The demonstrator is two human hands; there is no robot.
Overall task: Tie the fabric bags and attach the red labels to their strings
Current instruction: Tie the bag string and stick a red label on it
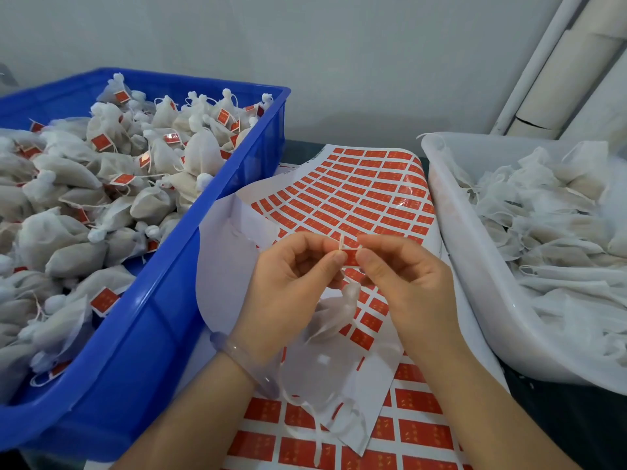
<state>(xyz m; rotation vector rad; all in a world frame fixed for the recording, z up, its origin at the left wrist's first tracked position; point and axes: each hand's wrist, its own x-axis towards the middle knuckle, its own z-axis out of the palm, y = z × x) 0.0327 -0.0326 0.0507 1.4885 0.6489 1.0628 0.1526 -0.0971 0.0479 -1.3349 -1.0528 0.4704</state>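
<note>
Labelling seemed in hand: the left hand (288, 283) and right hand (407, 276) both pinched a red label (351, 257) at the string (342, 242) (fabric bag (334, 317) dangling below); next it likely needed pressing closed.

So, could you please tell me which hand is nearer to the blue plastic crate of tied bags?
Left. The left hand is just right of the blue plastic crate, pinching a small red label; the right hand pinches it from the farther side.
</note>
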